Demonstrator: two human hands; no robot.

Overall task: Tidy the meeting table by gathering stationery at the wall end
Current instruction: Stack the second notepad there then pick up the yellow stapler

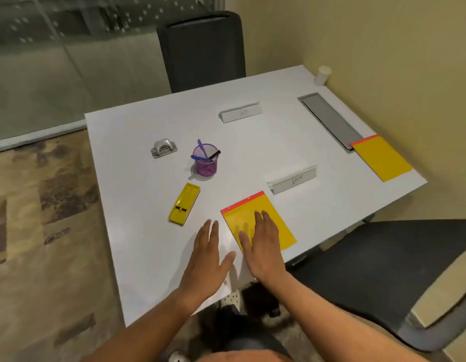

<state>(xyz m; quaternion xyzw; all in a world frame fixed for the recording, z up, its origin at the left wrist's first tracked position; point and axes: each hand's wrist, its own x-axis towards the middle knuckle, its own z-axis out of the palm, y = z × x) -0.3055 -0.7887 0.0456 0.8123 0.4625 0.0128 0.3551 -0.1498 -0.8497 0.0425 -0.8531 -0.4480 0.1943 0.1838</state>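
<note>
Both hands are extended over the near edge of the white counter [252,142], fingers straight and spread, gripping nothing. The left hand [208,257] lies flat over bare counter. The right hand [263,246] lies palm-down with its fingers over the near yellow pad [276,228], the one with a red strip along its far edge; whether the palm presses on it or hovers just above cannot be told.

Stationery is scattered. Just beyond the left hand lies a yellow stapler [184,204]. Farther out from that hand stand a purple mesh pen cup [205,163] with pens in it and a silver hole punch [164,148]. Beyond the right hand sits a grey name plate [292,180], with a second name plate [239,112] well beyond it. Far out to the right, at the wall side, a second yellow pad [381,158] lies touching or overlapping the end of a long grey tray [328,118]. A white cup [322,74] stands at the far wall corner.

Judgement: gathering has barely begun; only the second pad rests at the wall end. The step in hand appears to be taking up the near pad. The next move calls for getting fingers under its thin edge, or sliding it flat across the counter toward the wall, passing the nearer name plate without knocking it.
</note>
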